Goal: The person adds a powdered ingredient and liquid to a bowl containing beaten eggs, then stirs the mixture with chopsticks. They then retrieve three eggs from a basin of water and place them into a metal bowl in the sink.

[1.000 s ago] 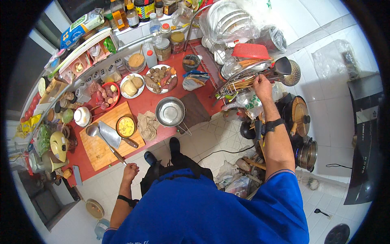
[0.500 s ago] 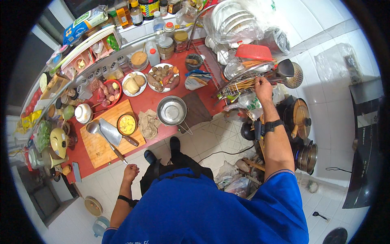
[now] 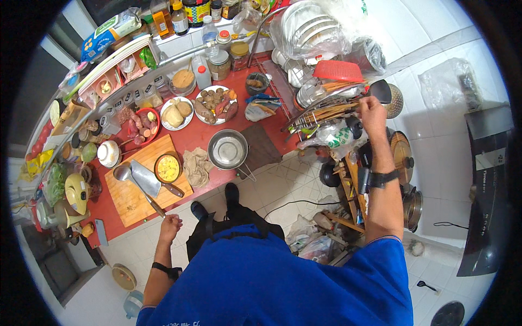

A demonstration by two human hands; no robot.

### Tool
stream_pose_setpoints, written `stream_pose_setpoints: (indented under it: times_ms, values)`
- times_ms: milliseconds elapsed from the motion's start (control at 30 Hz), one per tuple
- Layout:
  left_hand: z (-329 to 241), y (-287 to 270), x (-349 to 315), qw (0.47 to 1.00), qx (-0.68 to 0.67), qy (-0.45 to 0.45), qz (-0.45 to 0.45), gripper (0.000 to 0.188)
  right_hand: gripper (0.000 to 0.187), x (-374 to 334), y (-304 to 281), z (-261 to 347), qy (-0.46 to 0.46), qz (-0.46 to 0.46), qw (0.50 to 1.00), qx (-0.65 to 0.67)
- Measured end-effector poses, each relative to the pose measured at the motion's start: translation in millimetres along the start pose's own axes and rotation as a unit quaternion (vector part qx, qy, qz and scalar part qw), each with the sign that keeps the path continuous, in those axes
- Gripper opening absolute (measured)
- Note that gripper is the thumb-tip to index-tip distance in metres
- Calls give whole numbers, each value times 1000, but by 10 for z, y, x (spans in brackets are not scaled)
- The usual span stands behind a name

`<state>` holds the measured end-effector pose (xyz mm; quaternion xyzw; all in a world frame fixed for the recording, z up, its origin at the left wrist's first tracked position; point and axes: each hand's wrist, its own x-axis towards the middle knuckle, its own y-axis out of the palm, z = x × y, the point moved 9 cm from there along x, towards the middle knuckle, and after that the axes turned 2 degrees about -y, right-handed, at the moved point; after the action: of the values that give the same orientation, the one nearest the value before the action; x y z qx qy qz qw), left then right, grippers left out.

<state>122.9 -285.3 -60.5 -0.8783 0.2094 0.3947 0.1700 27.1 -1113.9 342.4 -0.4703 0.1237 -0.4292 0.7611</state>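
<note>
The person is reaching the right hand (image 3: 372,111) into the utensil rack (image 3: 326,111) beside the red bench (image 3: 190,138), closing, it seems, on wooden utensils (image 3: 329,110). The left hand (image 3: 170,224) is hanging loosely curled, holding nothing, below the bench edge. Lifting one utensil free is needing care.

A crowded red counter, seen from above

A wooden cutting board (image 3: 142,185) carries a cleaver (image 3: 144,179) and a small pan of yellow batter (image 3: 168,168). Beside it lie a crumpled cloth (image 3: 197,165) and a steel bowl (image 3: 228,150). Two plates (image 3: 177,113) hold what may be potatoes and roots.
</note>
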Motion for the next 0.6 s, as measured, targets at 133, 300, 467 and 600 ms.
stream_pose_setpoints:
  times_ms: [133,300,467,600]
  values:
    - [-648,108,-99,997,-29,76,18,26,23,-175,-813,585,-34,-23,999,-35]
    - [-1854,485,-455,989,26,145,26,30,20,-653,-1421,1269,-42,-59,996,57]
    - [-3056,1365,-1140,932,-49,250,258,54,10,-1522,-466,1950,15,87,957,276]
    - [-3312,1824,-1274,894,-247,125,352,49,3,-2601,1216,2527,7,332,880,340]
